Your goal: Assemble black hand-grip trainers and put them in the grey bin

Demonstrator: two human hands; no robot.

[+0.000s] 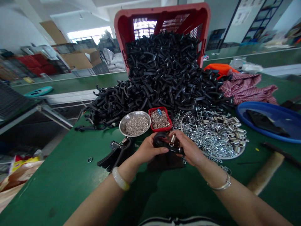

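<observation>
My left hand grips a curved black plastic clamp part, thumb along its near side. The fingers of my right hand are closed on a metal coil spring at the part's right end. Whether the spring is hooked on, I cannot tell. Both hands are above a dark block on the green table. To the left lies a black hand-grip clamp with a spring between its arms. A small metal ring rests farther left.
A red crate spills a heap of black plastic parts. Before it stand a steel bowl and a red tray of small metal pieces. Springs and metal links fill a dish at right, near a hammer and blue tray.
</observation>
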